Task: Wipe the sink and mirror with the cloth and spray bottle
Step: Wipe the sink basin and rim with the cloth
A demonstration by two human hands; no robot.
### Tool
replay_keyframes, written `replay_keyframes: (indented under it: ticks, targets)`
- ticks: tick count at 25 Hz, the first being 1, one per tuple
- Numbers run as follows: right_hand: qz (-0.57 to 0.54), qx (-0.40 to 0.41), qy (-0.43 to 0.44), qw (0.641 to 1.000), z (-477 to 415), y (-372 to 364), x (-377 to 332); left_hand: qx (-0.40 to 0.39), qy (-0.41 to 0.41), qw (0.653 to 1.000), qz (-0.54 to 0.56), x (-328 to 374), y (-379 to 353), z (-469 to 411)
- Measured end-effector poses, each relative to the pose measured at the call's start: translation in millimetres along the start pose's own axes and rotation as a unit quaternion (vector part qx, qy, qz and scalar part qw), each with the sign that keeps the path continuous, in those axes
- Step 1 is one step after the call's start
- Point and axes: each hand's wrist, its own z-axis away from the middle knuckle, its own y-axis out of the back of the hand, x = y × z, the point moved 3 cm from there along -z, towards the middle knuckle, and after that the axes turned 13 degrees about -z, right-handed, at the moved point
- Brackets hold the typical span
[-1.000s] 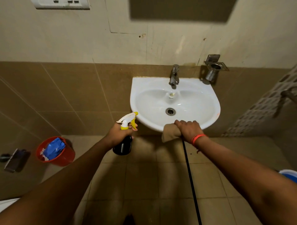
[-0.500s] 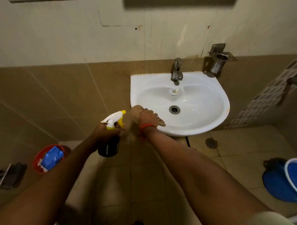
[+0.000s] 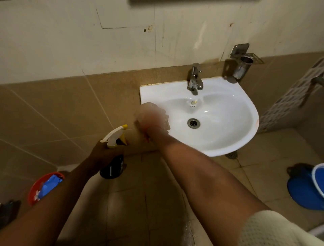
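Note:
A white wall-mounted sink [image 3: 228, 123] with a chrome tap [image 3: 194, 79] and a drain [image 3: 193, 123] fills the middle right. My right hand [image 3: 152, 121], blurred by motion, presses a tan cloth [image 3: 164, 115] on the sink's left rim. My left hand [image 3: 103, 154] grips a dark spray bottle [image 3: 112, 166] with a white and yellow trigger head, held left of and below the sink. Only the mirror's dark lower edge [image 3: 192, 0] shows at the top of the frame.
A steel cup holder [image 3: 242, 65] is fixed to the wall right of the tap. A red bucket [image 3: 35, 191] with a blue item inside stands on the floor at left. A blue bucket [image 3: 310, 191] stands at right. A floor drain [image 3: 231, 154] lies under the sink.
My right hand has slid the cloth from the sink's front rim round to its left rim and up. My view has shifted left and down. The bottle stays in my left hand.

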Motion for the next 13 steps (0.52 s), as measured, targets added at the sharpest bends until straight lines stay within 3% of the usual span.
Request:
replay_keyframes:
  ticks: [2,3,4,5,8,10,13]
  targets:
    - [0.095,0.075,0.122,0.985,13.6,1.7,15.7,0.007,-0.005,1.000,0.006,9.8,-3.9,-2.2]
    - [0.146,0.123,0.214,0.958,19.7,4.7,31.4,0.011,0.000,1.000,0.016,16.9,-8.4,-0.5]
    - [0.181,0.130,0.252,0.942,32.0,12.4,50.9,0.013,0.007,0.999,0.029,26.3,-14.4,4.5]
    - [0.175,0.082,0.265,0.945,40.4,22.3,71.7,0.006,0.016,0.999,0.036,37.2,-21.9,11.9]
    - [0.307,0.048,0.369,0.876,67.5,80.5,126.4,-0.030,-0.004,0.999,0.029,57.7,-49.7,23.7]
    - [0.361,-0.017,0.337,0.870,74.2,124.4,153.5,-0.038,-0.033,0.998,0.025,67.8,-66.0,28.2]
    - [0.383,0.009,0.256,0.887,72.2,192.0,175.6,-0.060,-0.120,0.990,0.034,92.8,-90.4,40.8]
